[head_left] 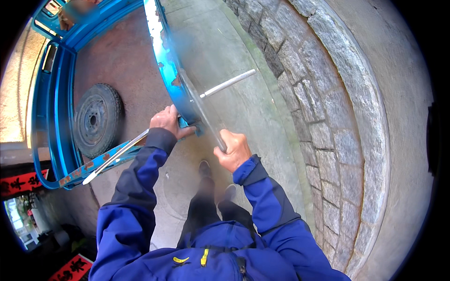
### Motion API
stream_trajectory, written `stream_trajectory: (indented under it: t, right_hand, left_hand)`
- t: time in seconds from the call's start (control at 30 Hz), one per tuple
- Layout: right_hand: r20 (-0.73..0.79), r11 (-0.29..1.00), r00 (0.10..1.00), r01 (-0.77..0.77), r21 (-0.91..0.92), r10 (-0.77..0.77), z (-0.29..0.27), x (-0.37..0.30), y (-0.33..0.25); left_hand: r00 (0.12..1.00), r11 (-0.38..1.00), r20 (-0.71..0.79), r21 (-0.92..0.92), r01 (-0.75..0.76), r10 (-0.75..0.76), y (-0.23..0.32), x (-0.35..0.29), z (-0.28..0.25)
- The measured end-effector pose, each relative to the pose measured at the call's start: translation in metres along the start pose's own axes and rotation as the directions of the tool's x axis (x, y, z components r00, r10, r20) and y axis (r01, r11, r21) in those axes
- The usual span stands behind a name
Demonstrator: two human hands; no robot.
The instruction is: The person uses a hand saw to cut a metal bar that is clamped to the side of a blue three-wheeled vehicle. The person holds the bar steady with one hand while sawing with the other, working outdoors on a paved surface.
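Observation:
My right hand [233, 151] is closed round the near end of a long grey metal bar [205, 114]. From there the bar slants up and away along the outer face of a blue side panel [164, 58] with chipped paint. My left hand [167, 122] grips the near end of that panel, at the corner of a blue cargo bed, its thumb stretched toward the bar. A pale rod [228, 83] juts out to the right from beside the panel. Where the bar's far end meets the panel is blurred.
A spare wheel [97, 119] lies on the bed's rust-brown floor [133, 61]. Along the rusty blue tailgate [89, 166] runs a whitish pole [117, 158]. To the right rises a stone-block wall [323, 122]. My shoes [205, 169] stand on concrete; red banners [21, 182] are at far left.

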State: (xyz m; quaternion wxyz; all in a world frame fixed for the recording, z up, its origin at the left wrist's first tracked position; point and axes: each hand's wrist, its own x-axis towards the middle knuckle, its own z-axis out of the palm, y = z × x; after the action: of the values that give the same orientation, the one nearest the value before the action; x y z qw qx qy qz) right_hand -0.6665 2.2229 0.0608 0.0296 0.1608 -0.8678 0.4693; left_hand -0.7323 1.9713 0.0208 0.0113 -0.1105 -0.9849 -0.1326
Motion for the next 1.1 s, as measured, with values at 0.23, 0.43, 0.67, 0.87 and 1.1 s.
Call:
stream_trajectory:
  t: [0.23,0.43,0.67,0.87,1.1]
  right_hand:
    - [0.028,0.992,0.993,-0.116,0.047,0.115,-0.037,-0.108,-0.033]
    - [0.043,0.998,0.998,-0.042,0.047,0.040,-0.014,-0.038,-0.015]
    - [0.022,1.000,1.000,-0.021,-0.001,0.021,-0.005,-0.025,-0.012]
    - [0.017,0.994,0.993,-0.114,0.000,0.114,-0.032,-0.103,-0.032]
    - [0.001,0.998,0.999,0.046,-0.033,-0.046,0.001,0.011,-0.003]
  left_hand:
    - [0.999,1.000,-0.033,0.008,-0.026,0.026,-0.012,-0.004,0.002]
    - [0.999,1.000,-0.047,0.014,-0.025,0.025,-0.010,-0.002,0.006]
    - [0.999,1.000,-0.046,-0.003,-0.012,0.012,-0.010,-0.003,0.003]
    - [0.998,1.000,-0.052,0.003,-0.030,0.030,-0.010,-0.004,0.002]
    - [0.998,1.000,-0.052,0.019,-0.020,0.021,-0.005,0.000,0.004]
